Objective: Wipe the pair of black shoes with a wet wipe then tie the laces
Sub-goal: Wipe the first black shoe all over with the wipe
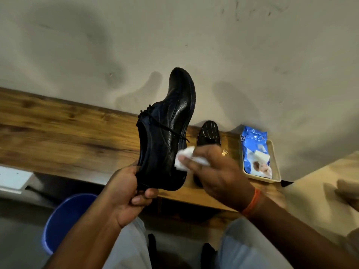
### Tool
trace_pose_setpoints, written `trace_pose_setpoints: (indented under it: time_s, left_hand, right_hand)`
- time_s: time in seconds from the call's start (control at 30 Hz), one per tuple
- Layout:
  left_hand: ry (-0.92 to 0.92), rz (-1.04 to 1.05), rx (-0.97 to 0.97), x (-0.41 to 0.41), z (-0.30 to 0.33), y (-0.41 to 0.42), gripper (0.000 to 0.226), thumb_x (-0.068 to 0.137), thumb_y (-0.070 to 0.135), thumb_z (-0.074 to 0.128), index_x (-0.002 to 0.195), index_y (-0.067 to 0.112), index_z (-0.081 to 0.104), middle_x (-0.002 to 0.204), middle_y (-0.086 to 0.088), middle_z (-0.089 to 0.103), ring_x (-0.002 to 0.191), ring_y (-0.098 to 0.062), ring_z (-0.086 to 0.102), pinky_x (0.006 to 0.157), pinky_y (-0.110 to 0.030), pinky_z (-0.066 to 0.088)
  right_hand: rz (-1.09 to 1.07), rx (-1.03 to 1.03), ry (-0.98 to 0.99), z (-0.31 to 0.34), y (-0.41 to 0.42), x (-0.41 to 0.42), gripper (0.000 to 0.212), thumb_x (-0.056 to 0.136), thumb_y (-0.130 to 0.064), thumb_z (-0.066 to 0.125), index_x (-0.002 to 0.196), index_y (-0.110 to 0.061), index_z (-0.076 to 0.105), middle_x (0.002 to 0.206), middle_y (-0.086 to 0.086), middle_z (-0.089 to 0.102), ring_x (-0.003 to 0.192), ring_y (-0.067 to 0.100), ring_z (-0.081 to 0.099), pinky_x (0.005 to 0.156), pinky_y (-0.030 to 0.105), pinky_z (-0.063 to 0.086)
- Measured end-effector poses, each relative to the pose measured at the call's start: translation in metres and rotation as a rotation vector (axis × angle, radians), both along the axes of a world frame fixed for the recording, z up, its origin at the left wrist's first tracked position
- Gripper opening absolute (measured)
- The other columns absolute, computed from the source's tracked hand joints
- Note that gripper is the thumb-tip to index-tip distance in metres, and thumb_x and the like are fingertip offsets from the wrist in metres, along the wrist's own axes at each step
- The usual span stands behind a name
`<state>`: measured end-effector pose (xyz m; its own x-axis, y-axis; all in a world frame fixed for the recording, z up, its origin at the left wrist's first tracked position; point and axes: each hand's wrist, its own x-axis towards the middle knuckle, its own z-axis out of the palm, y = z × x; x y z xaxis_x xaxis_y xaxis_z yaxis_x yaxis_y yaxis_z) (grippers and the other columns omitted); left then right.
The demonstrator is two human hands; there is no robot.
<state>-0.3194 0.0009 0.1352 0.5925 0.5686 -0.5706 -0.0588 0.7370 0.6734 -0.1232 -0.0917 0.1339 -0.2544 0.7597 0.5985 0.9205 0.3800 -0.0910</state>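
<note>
My left hand (124, 193) grips the heel of a black leather shoe (167, 133) and holds it in the air, toe pointing up toward the wall. Its laces hang loose and untied across the upper. My right hand (215, 171) holds a crumpled white wet wipe (184, 158) against the shoe's side near the heel. The second black shoe (208, 133) lies on the wooden table (68, 133) behind my right hand, which hides most of it.
A blue pack of wet wipes (254, 150) lies in a beige tray (275, 167) at the table's right end. A blue bin (64, 220) stands on the floor at lower left. A plain wall rises right behind the table. A cardboard surface (320, 191) sits at the right.
</note>
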Motion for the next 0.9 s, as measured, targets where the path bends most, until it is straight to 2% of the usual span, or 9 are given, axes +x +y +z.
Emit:
trace_pose_setpoints:
  time_s: [0.07, 0.17, 0.27, 0.4, 0.53, 0.63, 0.7, 0.8, 0.9]
  left_hand:
    - [-0.020, -0.013, -0.020, 0.001, 0.002, -0.003, 0.039, 0.094, 0.001, 0.023, 0.085, 0.012, 0.059, 0.059, -0.004, 0.049, 0.037, -0.009, 0.033, 0.028, -0.010, 0.016]
    - [-0.024, -0.008, -0.029, 0.004, 0.005, -0.004, 0.037, 0.096, 0.003, 0.024, 0.082, 0.011, 0.057, 0.059, -0.004, 0.049, 0.037, -0.009, 0.033, 0.029, -0.010, 0.014]
    - [-0.033, 0.020, -0.072, 0.006, 0.006, -0.005, 0.038, 0.097, 0.004, 0.024, 0.079, 0.012, 0.057, 0.057, -0.004, 0.048, 0.036, -0.008, 0.034, 0.029, -0.010, 0.015]
    - [-0.092, 0.030, -0.147, 0.006, 0.010, -0.006, 0.044, 0.093, 0.000, 0.021, 0.073, 0.012, 0.059, 0.055, -0.003, 0.049, 0.036, -0.008, 0.034, 0.027, -0.008, 0.015]
    - [-0.095, -0.030, -0.080, 0.002, 0.012, -0.007, 0.049, 0.096, 0.006, 0.024, 0.075, 0.012, 0.068, 0.059, -0.005, 0.051, 0.038, -0.009, 0.034, 0.028, -0.010, 0.017]
    - [-0.021, -0.054, 0.044, -0.002, 0.007, -0.006, 0.042, 0.099, 0.007, 0.024, 0.102, 0.011, 0.066, 0.063, -0.008, 0.050, 0.039, -0.011, 0.034, 0.028, -0.012, 0.017]
    - [0.061, -0.058, 0.143, -0.004, 0.002, -0.005, 0.047, 0.096, 0.000, 0.023, 0.108, 0.013, 0.066, 0.061, -0.009, 0.049, 0.039, -0.013, 0.034, 0.029, -0.014, 0.017]
    - [0.166, -0.073, 0.242, -0.004, 0.002, -0.007, 0.054, 0.093, -0.006, 0.023, 0.108, 0.018, 0.069, 0.058, -0.010, 0.051, 0.038, -0.015, 0.036, 0.030, -0.016, 0.016]
    - [0.203, -0.071, 0.257, -0.004, 0.003, -0.006, 0.052, 0.094, -0.006, 0.023, 0.114, 0.018, 0.065, 0.058, -0.011, 0.056, 0.037, -0.016, 0.038, 0.029, -0.017, 0.019]
  right_hand:
    - [-0.066, 0.026, 0.005, 0.001, 0.002, 0.001, 0.030, 0.096, -0.004, 0.054, 0.125, 0.001, 0.062, 0.109, 0.015, 0.057, 0.095, 0.028, 0.057, 0.080, 0.032, 0.053]
    - [-0.006, -0.034, 0.036, -0.009, -0.016, -0.014, 0.027, 0.094, -0.009, 0.063, 0.121, -0.006, 0.066, 0.108, 0.000, 0.058, 0.096, 0.017, 0.058, 0.083, 0.027, 0.052]
    - [0.134, 0.061, -0.157, -0.023, -0.029, -0.018, 0.030, 0.093, -0.007, 0.064, 0.122, 0.001, 0.064, 0.101, 0.010, 0.069, 0.095, 0.026, 0.064, 0.090, 0.034, 0.051]
    - [0.120, 0.015, -0.248, -0.052, -0.030, -0.008, 0.028, 0.096, -0.009, 0.060, 0.122, -0.001, 0.064, 0.102, 0.012, 0.069, 0.087, 0.029, 0.065, 0.080, 0.036, 0.054]
    - [-0.170, -0.116, 0.152, -0.062, -0.021, 0.015, 0.028, 0.103, -0.035, 0.044, 0.122, -0.021, 0.059, 0.104, 0.007, 0.057, 0.083, 0.016, 0.058, 0.069, 0.032, 0.055]
    - [-0.371, -0.032, 0.191, -0.041, -0.003, 0.034, 0.041, 0.093, -0.016, 0.044, 0.132, -0.013, 0.057, 0.110, 0.013, 0.053, 0.093, 0.018, 0.051, 0.077, 0.019, 0.047]
    - [-0.468, 0.097, 0.325, -0.015, 0.014, 0.043, 0.044, 0.088, -0.008, 0.049, 0.130, -0.010, 0.059, 0.103, 0.014, 0.054, 0.093, 0.016, 0.050, 0.080, 0.010, 0.038]
    - [-0.513, 0.320, 0.469, 0.028, 0.040, 0.049, 0.042, 0.083, 0.006, 0.057, 0.123, -0.007, 0.065, 0.096, 0.015, 0.055, 0.092, 0.007, 0.047, 0.080, 0.009, 0.038]
    - [-0.452, 0.315, 0.433, 0.051, 0.055, 0.049, 0.042, 0.082, 0.007, 0.058, 0.120, -0.007, 0.067, 0.097, 0.014, 0.057, 0.093, 0.006, 0.048, 0.082, 0.011, 0.040]
